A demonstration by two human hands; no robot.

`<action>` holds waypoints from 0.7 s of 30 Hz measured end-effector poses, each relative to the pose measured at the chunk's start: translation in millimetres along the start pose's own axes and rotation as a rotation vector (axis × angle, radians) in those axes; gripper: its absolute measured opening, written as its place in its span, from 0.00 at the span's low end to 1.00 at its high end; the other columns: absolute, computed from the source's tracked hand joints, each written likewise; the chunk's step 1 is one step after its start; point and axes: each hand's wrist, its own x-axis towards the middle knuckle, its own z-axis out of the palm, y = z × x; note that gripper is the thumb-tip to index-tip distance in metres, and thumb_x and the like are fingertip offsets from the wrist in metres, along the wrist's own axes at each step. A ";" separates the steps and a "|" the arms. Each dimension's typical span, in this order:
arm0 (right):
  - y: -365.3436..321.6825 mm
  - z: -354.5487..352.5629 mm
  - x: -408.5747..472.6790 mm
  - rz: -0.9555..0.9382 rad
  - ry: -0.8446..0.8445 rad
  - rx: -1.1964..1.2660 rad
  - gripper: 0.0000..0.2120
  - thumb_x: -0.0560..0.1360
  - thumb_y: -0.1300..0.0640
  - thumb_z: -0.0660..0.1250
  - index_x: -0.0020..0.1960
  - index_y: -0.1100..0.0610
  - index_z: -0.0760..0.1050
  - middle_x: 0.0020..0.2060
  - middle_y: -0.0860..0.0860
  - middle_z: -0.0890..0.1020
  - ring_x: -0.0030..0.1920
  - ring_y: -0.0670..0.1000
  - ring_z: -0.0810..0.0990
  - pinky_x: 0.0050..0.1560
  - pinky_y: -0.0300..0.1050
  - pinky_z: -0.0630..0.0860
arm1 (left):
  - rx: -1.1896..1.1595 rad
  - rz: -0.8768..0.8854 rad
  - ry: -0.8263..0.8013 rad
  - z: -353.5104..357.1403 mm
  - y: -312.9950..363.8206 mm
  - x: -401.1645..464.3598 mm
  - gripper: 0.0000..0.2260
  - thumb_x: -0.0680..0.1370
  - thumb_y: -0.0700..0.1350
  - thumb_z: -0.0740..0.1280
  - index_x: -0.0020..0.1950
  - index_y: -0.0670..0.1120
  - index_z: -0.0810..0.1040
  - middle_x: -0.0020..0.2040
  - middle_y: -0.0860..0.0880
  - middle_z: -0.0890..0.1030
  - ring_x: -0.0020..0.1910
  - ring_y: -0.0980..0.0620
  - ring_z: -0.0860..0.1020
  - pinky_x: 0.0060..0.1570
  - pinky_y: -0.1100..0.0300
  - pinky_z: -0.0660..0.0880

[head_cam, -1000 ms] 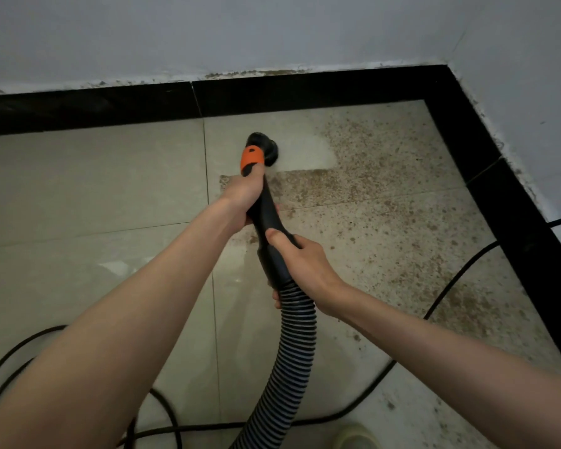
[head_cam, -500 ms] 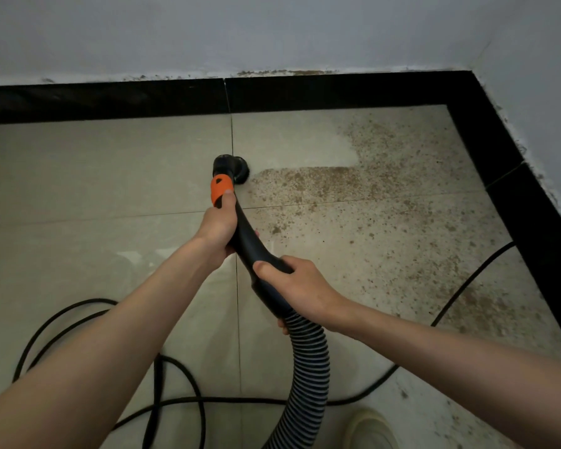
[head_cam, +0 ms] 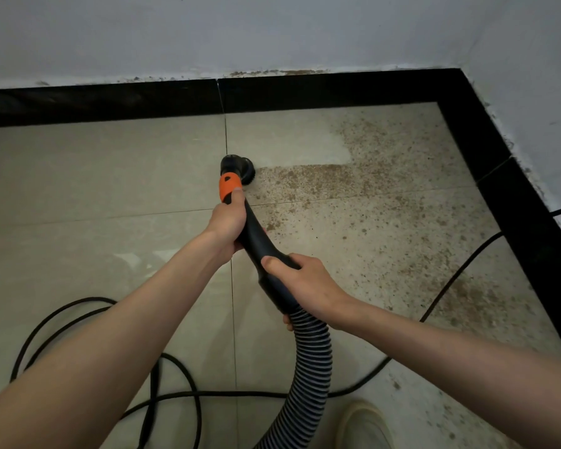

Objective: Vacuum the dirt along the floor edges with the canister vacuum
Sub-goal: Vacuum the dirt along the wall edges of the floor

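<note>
Left hand (head_cam: 228, 218) wrapped round the black vacuum handle (head_cam: 256, 236) just below its orange collar (head_cam: 229, 187), thumb lying up against the orange; right hand (head_cam: 305, 280) curled round the lower end of the same handle, thumb on top, right where the ribbed grey hose (head_cam: 308, 367) joins and runs down toward the bottom edge. Round black brush nozzle (head_cam: 237, 166) pressed to the beige tiled floor (head_cam: 94, 176) at a grout line, sitting at the left end of a brown band of dirt (head_cam: 321, 183). Above that band, a pale clean strip of tile reaching toward the black skirting border (head_cam: 305, 95); to the right and below, gritty specks spread thickly across the tiles up to the corner where the border turns under the white wall (head_cam: 272, 30). Crumbly brown residue along the wall's bottom edge, possibly more dirt or flaked paint, hard to tell at this distance. Black power cord (head_cam: 447, 286) crossing the dirty patch from the right wall, passing under the hose, then looping in coils on the clean tiles at lower left beneath the left forearm. Tip of a pale shoe (head_cam: 363, 426) at the bottom edge, just beside the hose
</note>
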 end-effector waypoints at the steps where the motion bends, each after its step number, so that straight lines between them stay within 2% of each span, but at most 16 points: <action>1: -0.2 -1.2 -1.1 0.004 0.006 0.004 0.16 0.74 0.42 0.67 0.47 0.56 0.73 0.34 0.56 0.77 0.23 0.53 0.76 0.25 0.44 0.75 | 0.012 -0.002 -0.012 2.9 0.9 -0.1 0.19 0.81 0.57 0.55 0.58 0.41 0.64 0.46 0.43 0.75 0.45 0.43 0.78 0.35 0.53 0.76; 5: 2.0 -10.6 -6.3 0.014 0.040 0.030 0.16 0.75 0.43 0.67 0.48 0.57 0.73 0.35 0.56 0.77 0.23 0.53 0.77 0.26 0.44 0.76 | 0.069 0.007 -0.041 19.0 1.7 -2.1 0.19 0.82 0.57 0.54 0.59 0.41 0.65 0.43 0.44 0.75 0.38 0.46 0.78 0.31 0.56 0.75; 9: 6.6 -18.7 -9.9 0.013 0.085 0.050 0.16 0.75 0.43 0.67 0.47 0.57 0.73 0.36 0.57 0.78 0.24 0.54 0.77 0.26 0.44 0.76 | 0.096 0.009 -0.085 35.0 1.4 -1.9 0.19 0.82 0.57 0.54 0.59 0.40 0.67 0.42 0.44 0.75 0.36 0.47 0.78 0.34 0.54 0.76; 16: 13.4 -27.4 -13.1 0.002 0.174 0.102 0.15 0.75 0.44 0.66 0.46 0.56 0.73 0.32 0.55 0.78 0.22 0.53 0.77 0.24 0.43 0.75 | 0.127 0.007 -0.172 58.3 3.3 -2.5 0.20 0.82 0.56 0.55 0.62 0.41 0.66 0.41 0.44 0.74 0.33 0.48 0.77 0.28 0.58 0.75; 21: 16.6 -35.1 -13.1 0.006 0.262 0.115 0.15 0.74 0.43 0.67 0.44 0.56 0.73 0.32 0.55 0.78 0.22 0.52 0.77 0.24 0.42 0.74 | 0.135 -0.009 -0.243 79.3 4.9 0.2 0.21 0.81 0.58 0.56 0.60 0.40 0.67 0.40 0.44 0.74 0.31 0.47 0.76 0.36 0.53 0.78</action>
